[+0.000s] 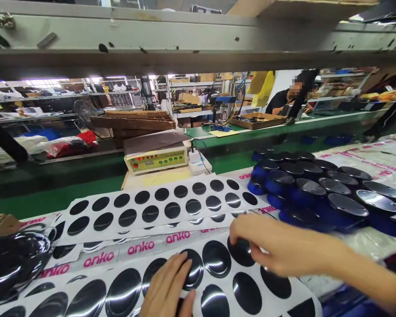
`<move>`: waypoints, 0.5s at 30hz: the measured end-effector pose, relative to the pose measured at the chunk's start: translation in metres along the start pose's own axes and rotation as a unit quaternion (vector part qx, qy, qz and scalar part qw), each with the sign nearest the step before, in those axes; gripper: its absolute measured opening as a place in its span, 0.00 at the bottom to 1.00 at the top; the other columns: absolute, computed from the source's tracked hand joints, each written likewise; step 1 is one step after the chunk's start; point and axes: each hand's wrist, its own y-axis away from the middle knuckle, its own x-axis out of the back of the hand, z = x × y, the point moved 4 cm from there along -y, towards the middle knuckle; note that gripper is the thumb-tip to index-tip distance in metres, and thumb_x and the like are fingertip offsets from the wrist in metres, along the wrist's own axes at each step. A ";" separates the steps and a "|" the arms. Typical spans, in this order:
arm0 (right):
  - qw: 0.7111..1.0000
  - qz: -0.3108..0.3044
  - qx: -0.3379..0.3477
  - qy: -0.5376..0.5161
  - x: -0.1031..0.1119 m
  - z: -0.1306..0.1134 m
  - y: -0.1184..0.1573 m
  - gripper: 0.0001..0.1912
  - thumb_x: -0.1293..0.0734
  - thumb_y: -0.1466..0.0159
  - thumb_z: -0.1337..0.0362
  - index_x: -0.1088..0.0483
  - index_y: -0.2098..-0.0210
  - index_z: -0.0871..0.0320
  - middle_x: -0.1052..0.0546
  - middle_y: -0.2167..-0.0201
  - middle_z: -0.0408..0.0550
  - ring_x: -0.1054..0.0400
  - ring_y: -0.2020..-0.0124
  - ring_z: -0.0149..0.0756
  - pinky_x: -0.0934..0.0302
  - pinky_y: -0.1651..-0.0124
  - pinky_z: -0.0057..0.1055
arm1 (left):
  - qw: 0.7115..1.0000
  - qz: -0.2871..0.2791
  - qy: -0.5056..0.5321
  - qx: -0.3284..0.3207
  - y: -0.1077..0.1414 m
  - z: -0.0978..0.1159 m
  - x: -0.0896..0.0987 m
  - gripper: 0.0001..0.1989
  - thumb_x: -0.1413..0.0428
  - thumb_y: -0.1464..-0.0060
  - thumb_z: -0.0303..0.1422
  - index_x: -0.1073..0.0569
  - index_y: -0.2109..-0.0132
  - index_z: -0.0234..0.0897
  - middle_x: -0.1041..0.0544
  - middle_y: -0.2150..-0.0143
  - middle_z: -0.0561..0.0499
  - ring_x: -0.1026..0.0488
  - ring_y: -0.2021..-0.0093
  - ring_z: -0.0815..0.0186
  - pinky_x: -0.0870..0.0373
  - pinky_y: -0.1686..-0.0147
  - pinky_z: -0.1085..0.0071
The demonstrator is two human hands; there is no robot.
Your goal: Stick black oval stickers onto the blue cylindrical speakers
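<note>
My left hand [166,286] lies with fingers stretched out on a white backing sheet [198,304] of large black round stickers, partly covering some of them. At the same sheet's far right end, my right hand [267,244] has its fingers bent down at the edge of a black round sticker [242,254]. Its fingertips are partly hidden. Behind lies another sheet with smaller black round stickers [151,214], on plastic film with pink "anko" lettering. To the right stand several dark blue cups [280,185] with glossy black round tops, close together.
Glossy black round pieces [16,264] lie at the left edge. A control box [156,160] with buttons stands behind the sheets, before a green conveyor belt [227,160]. A metal beam [185,39] crosses above. Across the belt, a person [280,101] sits near a cardboard tray [257,121].
</note>
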 end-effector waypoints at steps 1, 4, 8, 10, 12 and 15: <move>1.000 0.011 0.020 -0.003 -0.022 -0.003 0.000 0.25 0.42 0.51 0.81 0.36 0.59 0.50 0.28 0.61 0.45 0.35 0.57 0.39 0.38 0.55 0.36 | 1.000 -0.014 -0.004 -0.023 -0.003 0.009 -0.006 0.27 0.56 0.37 0.40 0.51 0.34 0.43 0.30 0.43 0.49 0.32 0.44 0.59 0.30 0.49 0.64; 0.997 0.069 0.044 -0.012 -0.063 0.011 -0.004 0.29 0.45 0.59 0.85 0.39 0.61 0.53 0.31 0.62 0.46 0.39 0.57 0.39 0.41 0.54 0.38 | 0.995 -0.041 -0.034 -0.086 -0.010 0.023 -0.011 0.36 0.53 0.40 0.48 0.55 0.32 0.35 0.34 0.39 0.46 0.35 0.41 0.56 0.31 0.48 0.63; 0.995 0.071 0.065 -0.001 -0.080 0.031 -0.017 0.26 0.45 0.63 0.84 0.42 0.67 0.55 0.33 0.66 0.44 0.42 0.61 0.39 0.44 0.58 0.37 | 0.994 -0.063 -0.040 -0.079 -0.012 0.024 -0.002 0.38 0.51 0.41 0.48 0.55 0.33 0.34 0.36 0.38 0.47 0.35 0.41 0.58 0.33 0.47 0.62; 0.995 0.061 0.073 0.003 -0.082 0.033 -0.023 0.25 0.45 0.64 0.83 0.42 0.69 0.55 0.34 0.67 0.43 0.43 0.63 0.38 0.45 0.61 0.35 | 0.995 -0.078 -0.030 -0.063 -0.011 0.024 0.002 0.36 0.51 0.40 0.47 0.53 0.33 0.36 0.38 0.37 0.48 0.37 0.40 0.58 0.34 0.46 0.61; 0.995 0.061 0.083 0.003 -0.082 0.032 -0.026 0.24 0.44 0.63 0.83 0.42 0.69 0.55 0.35 0.69 0.43 0.43 0.64 0.38 0.46 0.64 0.34 | 0.994 -0.089 -0.023 -0.053 -0.010 0.024 0.003 0.35 0.52 0.40 0.48 0.52 0.33 0.37 0.39 0.36 0.49 0.37 0.39 0.58 0.34 0.45 0.60; 0.992 0.078 0.097 0.003 -0.083 0.031 -0.026 0.20 0.44 0.61 0.82 0.42 0.71 0.55 0.37 0.71 0.44 0.43 0.66 0.39 0.46 0.66 0.35 | 0.994 -0.095 -0.010 -0.043 -0.010 0.025 0.004 0.34 0.52 0.40 0.48 0.52 0.33 0.38 0.39 0.36 0.50 0.38 0.39 0.59 0.34 0.45 0.60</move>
